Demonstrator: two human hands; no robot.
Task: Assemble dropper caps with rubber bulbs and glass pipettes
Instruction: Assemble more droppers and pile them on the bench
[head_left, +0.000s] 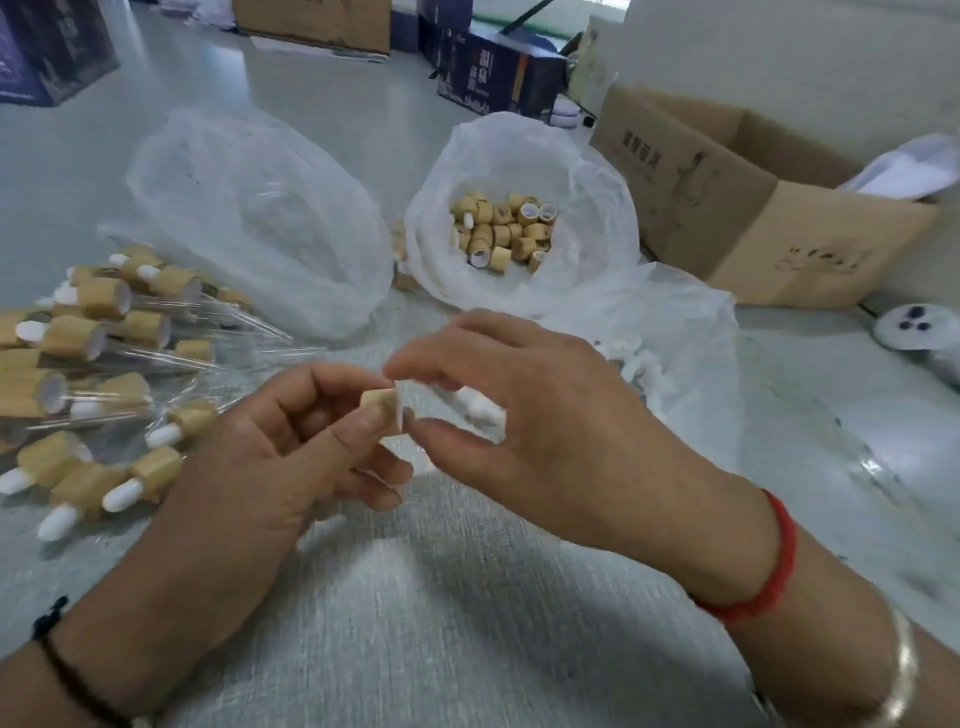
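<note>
My left hand (270, 452) pinches a bamboo-coloured dropper cap (378, 401) between thumb and forefinger, its white inner rim facing right. My right hand (545, 431) meets it from the right, thumb and forefinger pinching at the cap's white rim; what they hold is too small to tell. Behind the right hand's fingers, a white rubber bulb (480, 408) shows. Finished droppers (104, 358) with white bulbs and glass pipettes lie in a pile at the left. An open plastic bag (441, 244) at the middle back holds several loose caps (501, 231).
A second plastic bag (249, 218) lies at the back left, and a third plastic bag (685, 364) with white bulbs lies behind my right hand. A cardboard box (769, 228) stands at the right, dark boxes (498, 73) at the back. A round white object (917, 325) sits far right.
</note>
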